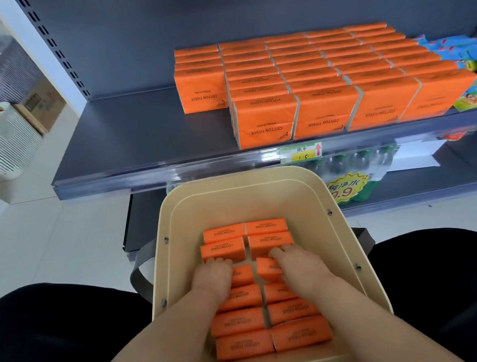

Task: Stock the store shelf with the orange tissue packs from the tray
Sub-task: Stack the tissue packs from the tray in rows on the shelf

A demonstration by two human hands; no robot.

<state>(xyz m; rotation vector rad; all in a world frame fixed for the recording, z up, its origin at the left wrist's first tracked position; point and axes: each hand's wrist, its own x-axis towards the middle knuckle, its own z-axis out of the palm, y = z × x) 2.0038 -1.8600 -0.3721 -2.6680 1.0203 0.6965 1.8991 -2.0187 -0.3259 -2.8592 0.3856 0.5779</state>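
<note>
A cream tray (pixel 239 197) sits in front of me, holding two rows of orange tissue packs (pixel 242 322) standing on edge. My left hand (pixel 214 275) reaches into the left row, its fingers curled down over a pack (pixel 243 274). My right hand (pixel 296 268) is in the right row and grips a pack (pixel 267 268) that is lifted slightly above its neighbours. On the dark shelf (pixel 130 137) above, several rows of orange tissue packs (pixel 326 75) fill the right part.
The shelf's left part is bare. Blue and yellow packets (pixel 475 57) lie at the shelf's far right. A price tag (pixel 301 153) hangs on the shelf edge, with green bottled water (pixel 369 170) below. A white basket (pixel 6 143) stands at the left on the floor.
</note>
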